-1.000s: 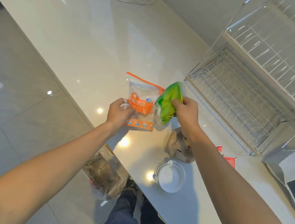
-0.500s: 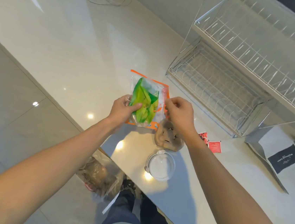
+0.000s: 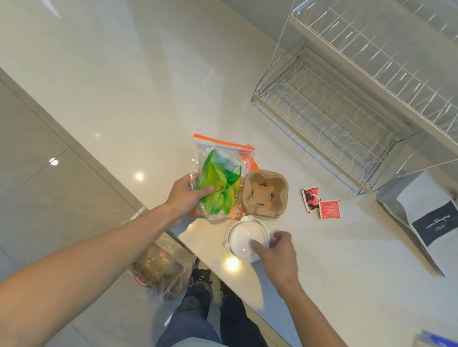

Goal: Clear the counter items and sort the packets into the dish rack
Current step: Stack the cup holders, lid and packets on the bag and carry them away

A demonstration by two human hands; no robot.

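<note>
Right hand [image 3: 278, 257] off the packets since half a second ago, now down at 6 o'clock of the cardboard cup holder [image 3: 264, 193], fingers loosely curled with tips touching the white plastic lid [image 3: 244, 240]. Left hand [image 3: 186, 195] clamped on green packet [image 3: 219, 188] plus orange-trimmed zip bag [image 3: 222, 149], thumb across the green front. Dish rack [image 3: 340, 112] at 2 o'clock, well apart; two red sachets [image 3: 320, 202] on counter [image 3: 119, 69] at 3 o'clock of the holder.

Bright, even light; ceiling lamps glare as spots on the glossy counter [image 3: 119, 75]. Wide-angle bending at edges; lower corner perhaps motion-blurred.
</note>
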